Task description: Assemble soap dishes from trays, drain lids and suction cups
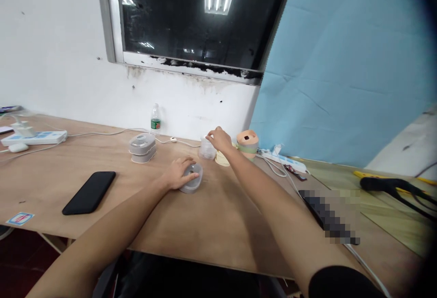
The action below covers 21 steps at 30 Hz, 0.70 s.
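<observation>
My left hand (179, 174) is closed around a small clear plastic container (194, 184) on the table, its thumb across the top and its fingers at the far side. Farther back, my right hand (220, 138) reaches out with bent fingertips pinched at the top rim of another clear plastic container (206, 150). Just beside that hand, and partly hidden by it, sit pale yellow pieces (222, 159). To their right is a stack of orange and green pieces (247, 142) with a dark square opening in the top one. A grey lidded stack (142, 148) stands left of my left hand.
A black phone (89, 192) lies at the left, and a dark, partly blurred device (324, 216) at the right. Power strips (41, 138) with cables run along the back. A plastic bottle (155, 119) stands by the wall. A black strap-like object (392, 185) is far right.
</observation>
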Available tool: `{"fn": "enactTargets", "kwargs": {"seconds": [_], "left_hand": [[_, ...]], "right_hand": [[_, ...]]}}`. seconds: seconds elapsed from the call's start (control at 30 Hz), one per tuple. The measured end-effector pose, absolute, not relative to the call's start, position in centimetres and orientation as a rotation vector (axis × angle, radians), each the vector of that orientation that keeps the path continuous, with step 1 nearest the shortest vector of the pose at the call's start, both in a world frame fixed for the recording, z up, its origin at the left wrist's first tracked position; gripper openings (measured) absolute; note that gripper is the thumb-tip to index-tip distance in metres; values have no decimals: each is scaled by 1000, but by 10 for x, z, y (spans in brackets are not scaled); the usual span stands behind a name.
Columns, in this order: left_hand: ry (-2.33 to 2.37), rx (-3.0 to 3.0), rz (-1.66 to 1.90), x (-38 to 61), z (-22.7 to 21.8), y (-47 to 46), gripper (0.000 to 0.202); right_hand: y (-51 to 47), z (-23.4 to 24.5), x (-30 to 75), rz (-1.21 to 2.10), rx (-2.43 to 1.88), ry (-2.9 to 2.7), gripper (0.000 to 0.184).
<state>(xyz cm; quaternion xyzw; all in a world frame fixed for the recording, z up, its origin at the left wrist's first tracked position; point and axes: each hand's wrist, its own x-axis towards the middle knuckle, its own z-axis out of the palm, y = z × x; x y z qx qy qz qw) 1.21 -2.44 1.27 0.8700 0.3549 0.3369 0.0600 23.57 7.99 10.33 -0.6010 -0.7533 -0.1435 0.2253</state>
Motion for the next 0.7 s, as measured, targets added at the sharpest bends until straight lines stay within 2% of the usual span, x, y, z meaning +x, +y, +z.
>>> {"fn": "enactTargets", "kwargs": {"seconds": [0.23, 0.43, 0.57, 0.7], "left_hand": [[1230, 2600, 949, 12, 12, -21, 57], [1308, 2511, 947, 12, 9, -19, 58], [1367, 2312, 931, 13, 4, -14, 58], [1411, 2166, 906, 14, 0, -7, 55]], "right_hand": [[80, 93, 240, -303, -1685, -2181, 37], [70, 89, 245, -366, -1538, -2108, 48], [48, 73, 239, -342, -1311, -2018, 43], [12, 32, 239, -234, -1027, -2057, 40]]}}
